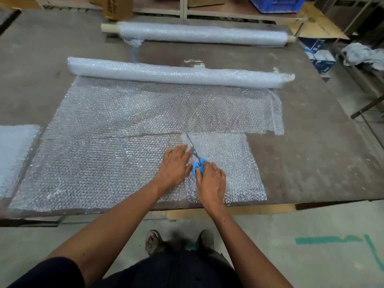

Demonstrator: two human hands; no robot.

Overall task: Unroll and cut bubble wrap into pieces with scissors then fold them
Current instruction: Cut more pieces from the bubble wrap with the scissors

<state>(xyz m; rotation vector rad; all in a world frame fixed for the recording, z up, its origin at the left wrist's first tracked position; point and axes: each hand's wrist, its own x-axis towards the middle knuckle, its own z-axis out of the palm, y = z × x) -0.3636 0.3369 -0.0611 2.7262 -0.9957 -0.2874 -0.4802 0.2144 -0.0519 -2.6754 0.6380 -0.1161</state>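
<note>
Your left hand (175, 163) presses flat, fingers extended, pinning the bubble wrap (108, 167) taut just beside the blades, while your right hand (211, 179) grips the scissors (197, 163), fingers curled through the handles.

Right hand (211, 179) grips blue scissors (197, 163); left hand (175, 163) flat on bubble wrap (93, 163).

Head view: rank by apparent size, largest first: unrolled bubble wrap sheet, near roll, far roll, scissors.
1. Unrolled bubble wrap sheet
2. Near roll and far roll: look alike in length; the far one is farther away, so unranked
3. Scissors, held in the right hand
</note>
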